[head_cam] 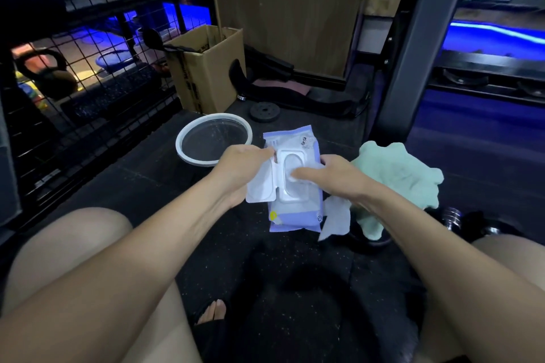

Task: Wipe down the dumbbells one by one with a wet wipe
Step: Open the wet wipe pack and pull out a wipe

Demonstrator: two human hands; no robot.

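On a dark speckled rubber gym floor (141,186), a round clear bowl with a white rim (213,138) and a brown cardboard box (206,68) lie beyond the left hand (241,169), and a mint-green cloth (398,174) lies past the right hand (333,175), draped over a black dumbbell with chrome handle (452,215). Both hands hold up a lilac wet-wipe pack (295,183) between them: the left grips its open white flip lid (261,188), the right grips the pack's right edge with its thumb across the opening. A loose white wipe (336,219) hangs just below the right wrist.

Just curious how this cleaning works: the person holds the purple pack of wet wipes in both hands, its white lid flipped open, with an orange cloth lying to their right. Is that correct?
Not quite: the cloth is pale green, not orange. The head view shows it lying to the person's right. The rest holds: the left hand and right hand hold the purple pack of wet wipes, its white lid flipped open.
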